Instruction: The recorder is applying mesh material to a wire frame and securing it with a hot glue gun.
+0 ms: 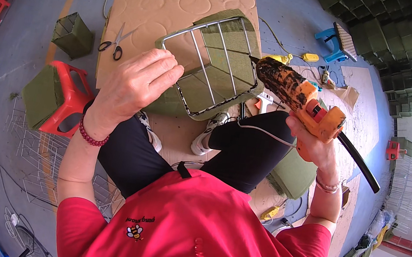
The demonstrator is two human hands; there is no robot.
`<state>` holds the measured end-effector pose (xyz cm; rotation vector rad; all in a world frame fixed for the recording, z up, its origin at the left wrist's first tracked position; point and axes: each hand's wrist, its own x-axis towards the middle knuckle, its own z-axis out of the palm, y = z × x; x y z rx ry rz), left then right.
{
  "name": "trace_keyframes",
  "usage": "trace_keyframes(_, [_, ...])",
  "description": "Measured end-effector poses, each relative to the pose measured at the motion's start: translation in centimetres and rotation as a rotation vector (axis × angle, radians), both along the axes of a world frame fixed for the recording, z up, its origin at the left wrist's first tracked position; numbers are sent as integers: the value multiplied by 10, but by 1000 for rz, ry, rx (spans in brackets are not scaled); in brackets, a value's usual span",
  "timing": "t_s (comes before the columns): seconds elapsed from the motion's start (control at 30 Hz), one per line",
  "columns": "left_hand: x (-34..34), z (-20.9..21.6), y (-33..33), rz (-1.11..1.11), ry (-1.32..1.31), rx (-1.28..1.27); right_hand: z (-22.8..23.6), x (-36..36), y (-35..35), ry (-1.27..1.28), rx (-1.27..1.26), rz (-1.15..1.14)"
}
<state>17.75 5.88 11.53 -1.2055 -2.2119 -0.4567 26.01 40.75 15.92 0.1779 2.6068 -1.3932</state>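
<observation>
In my right hand (313, 141) is an orange hot glue gun (291, 91), its front body smeared black. A black glue stick (358, 162) juts from its rear. The nozzle touches or nearly touches the right side of a silver wire basket frame (220, 57). Green mesh cloth (223, 39) lines the frame, which is tilted above my knees. Black glue runs along its near and right edges. The fingers of my left hand (140, 79) are closed at the frame's left side; the fingertips are partly hidden.
A cardboard sheet (145, 4) lies ahead, with black-handled scissors (116, 44) on it. At left are a green box (73, 35) and a red stool (66, 100) with a green piece against it. Wire frames (43, 156) lie below. A blue stool (334, 44) and stacked green boxes (390, 39) stand far right.
</observation>
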Motion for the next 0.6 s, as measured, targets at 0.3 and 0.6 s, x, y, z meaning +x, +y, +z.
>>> trace_keyframes(0.3, [0, 0, -1, 4, -13, 10, 1, -3, 1, 20, 59, -4])
trace_keyframes(0.6, [-2, 1, 0, 1, -12, 14, -8, 17, 13, 28, 34, -11])
